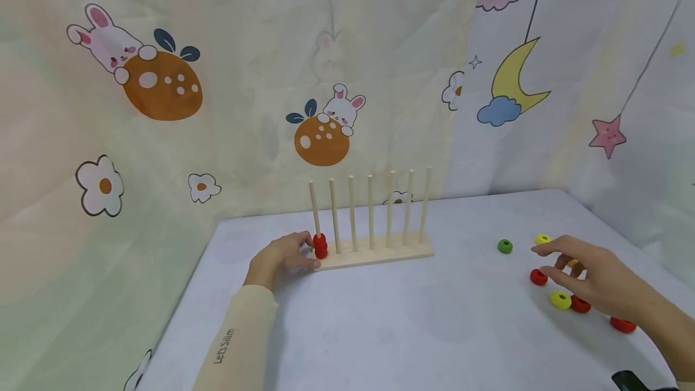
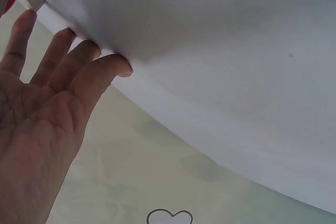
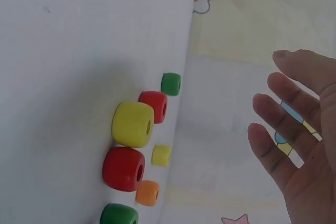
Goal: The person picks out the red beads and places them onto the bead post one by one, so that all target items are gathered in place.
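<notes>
A pale wooden peg stand point(image 1: 374, 253) with a row of upright pegs stands at the back of the table, red beads point(image 1: 320, 247) stacked low on its leftmost peg. My left hand point(image 1: 282, 256) holds the stand's left end, thumb at the front corner and a finger beside the beads. Over loose beads at the right hovers my right hand point(image 1: 602, 273), fingers loosely bent with nothing between them. Its thumb tip overlaps a red bead point(image 1: 539, 277) in the head view. Nearby lie a green bead point(image 1: 505, 246), yellow beads point(image 1: 561, 300) and an orange bead point(image 3: 148, 193).
Another red bead point(image 1: 623, 324) lies below the right wrist. A white-covered table point(image 1: 391, 330) carries everything, with a printed cloth point(image 1: 244, 77) hanging behind it. Part of a dark object point(image 1: 630, 380) shows at the bottom right.
</notes>
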A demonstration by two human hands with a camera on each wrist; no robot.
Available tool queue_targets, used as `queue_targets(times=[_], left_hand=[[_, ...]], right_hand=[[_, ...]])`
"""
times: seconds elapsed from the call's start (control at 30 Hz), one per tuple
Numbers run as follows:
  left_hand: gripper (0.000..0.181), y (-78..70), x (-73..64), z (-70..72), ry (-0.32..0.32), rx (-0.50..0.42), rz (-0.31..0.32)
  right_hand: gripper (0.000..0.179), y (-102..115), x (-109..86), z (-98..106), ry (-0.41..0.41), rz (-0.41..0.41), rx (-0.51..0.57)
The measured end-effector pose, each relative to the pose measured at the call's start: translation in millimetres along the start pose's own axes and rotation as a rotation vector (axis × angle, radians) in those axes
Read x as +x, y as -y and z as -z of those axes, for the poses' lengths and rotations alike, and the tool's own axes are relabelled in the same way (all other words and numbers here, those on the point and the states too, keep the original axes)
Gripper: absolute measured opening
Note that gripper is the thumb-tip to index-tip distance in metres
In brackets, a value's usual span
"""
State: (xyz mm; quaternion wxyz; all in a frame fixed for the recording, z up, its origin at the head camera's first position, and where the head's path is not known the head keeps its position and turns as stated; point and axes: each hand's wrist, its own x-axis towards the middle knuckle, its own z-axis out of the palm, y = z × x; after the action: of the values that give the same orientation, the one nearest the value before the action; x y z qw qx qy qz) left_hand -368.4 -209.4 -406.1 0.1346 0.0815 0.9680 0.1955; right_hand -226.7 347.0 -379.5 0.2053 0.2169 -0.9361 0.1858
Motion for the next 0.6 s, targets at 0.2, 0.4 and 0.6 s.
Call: queue_targets(times=[0.2, 0.4, 0.6], left_hand=[[0.043, 0.9, -0.9, 1.3, -0.007, 0.007, 0.005], [0.043, 1.1, -2.4, 0.7, -0.006, 0.005, 0.001], [0.044, 0.4, -3.6, -1.0, -0.009, 0.009, 0.005]], right_hand=[[0.053, -12, -9.6, -3, -0.003, -0.034, -0.01], [0.048, -23, -14.3, -10, 0.053, -0.126, 0.003], [0.05, -29, -17.7, -15, 0.139, -0.214, 0.036]])
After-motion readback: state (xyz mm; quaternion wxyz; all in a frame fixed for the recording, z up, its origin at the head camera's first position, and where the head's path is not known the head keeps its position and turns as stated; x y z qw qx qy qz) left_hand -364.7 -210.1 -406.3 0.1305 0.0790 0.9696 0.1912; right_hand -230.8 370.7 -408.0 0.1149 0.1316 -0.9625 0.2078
